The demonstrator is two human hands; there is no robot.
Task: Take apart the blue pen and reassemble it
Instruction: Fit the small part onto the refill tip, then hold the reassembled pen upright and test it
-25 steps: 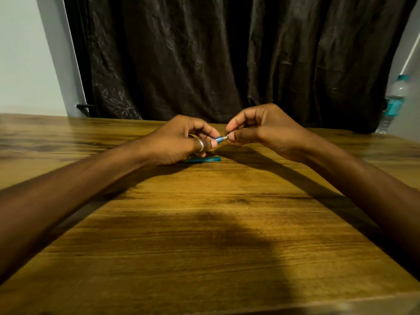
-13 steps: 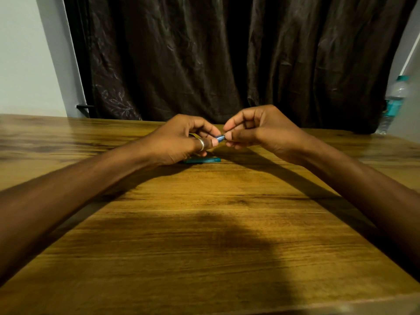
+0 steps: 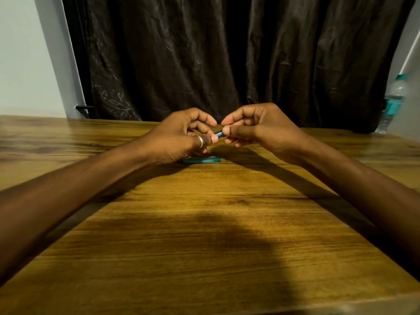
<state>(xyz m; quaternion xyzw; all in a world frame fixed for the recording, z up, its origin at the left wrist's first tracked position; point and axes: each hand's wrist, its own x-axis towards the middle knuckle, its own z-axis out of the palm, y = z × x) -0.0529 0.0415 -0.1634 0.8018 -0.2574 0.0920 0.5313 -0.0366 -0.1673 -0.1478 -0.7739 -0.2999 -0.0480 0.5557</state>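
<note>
Partly dismantled: blue cap (image 3: 201, 160) lying at six o'clock beneath left hand (image 3: 179, 138) and right hand (image 3: 256, 130), both pinched closed on pen barrel (image 3: 218, 133); reassembly remaining

Both forearms extended fwd, left hand (image 3: 179, 137) & right hand (image 3: 256, 130) raised, fingertips pinched, nearly touching

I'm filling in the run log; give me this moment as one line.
stage: pen apart | left hand: pinching blue pen piece | right hand: pinching its other end | teal pen part: lying on table
</note>
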